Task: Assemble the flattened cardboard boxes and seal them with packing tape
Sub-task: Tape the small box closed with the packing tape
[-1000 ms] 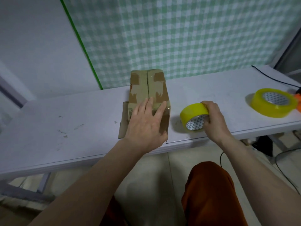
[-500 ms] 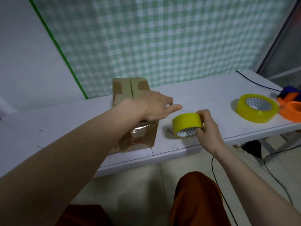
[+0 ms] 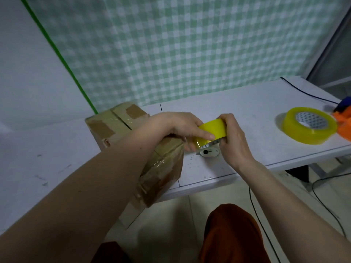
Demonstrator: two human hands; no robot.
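Observation:
A closed cardboard box (image 3: 121, 128) with old brown tape patches stands on the white table (image 3: 247, 118), its near corner past the table's front edge. Just right of it, a small yellow tape roll (image 3: 214, 128) is held above the table by both hands. My right hand (image 3: 233, 137) grips the roll from the right side. My left hand (image 3: 182, 126) reaches over the box and pinches the roll's left side, thumb lying across its yellow face. My left forearm hides part of the box top.
A small white cutter (image 3: 208, 153) lies on the table under the roll. A bigger yellow tape roll (image 3: 309, 128) lies flat at the right, beside an orange object (image 3: 343, 126) at the frame edge. Black cables (image 3: 307, 94) run along the table's right end and down to the floor.
My left hand left the box top and moved right onto the tape roll. My right hand lifted the roll off the table. The box now sits turned, its corner over the edge.

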